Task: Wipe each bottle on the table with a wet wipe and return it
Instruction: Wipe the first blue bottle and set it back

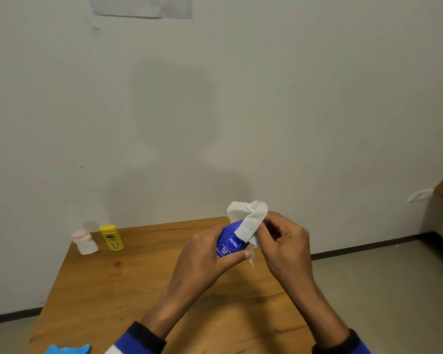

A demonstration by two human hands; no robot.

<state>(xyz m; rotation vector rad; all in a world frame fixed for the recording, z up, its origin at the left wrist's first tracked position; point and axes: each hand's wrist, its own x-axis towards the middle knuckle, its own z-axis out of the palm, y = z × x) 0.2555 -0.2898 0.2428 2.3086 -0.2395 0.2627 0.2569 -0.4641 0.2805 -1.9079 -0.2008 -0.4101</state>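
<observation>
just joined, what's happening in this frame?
A person is wiping a blue bottle above a wooden table. The left hand grips the bottle, and the right hand presses a white wipe over its top end. Two other bottles, a yellow one and a white one, stand at the table's far left corner. Nothing shows whether those have been wiped. Something blue lies at the near edge.

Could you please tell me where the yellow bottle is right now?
In the head view, the yellow bottle stands at the table's far left corner by the wall, just right of the white bottle.
</observation>
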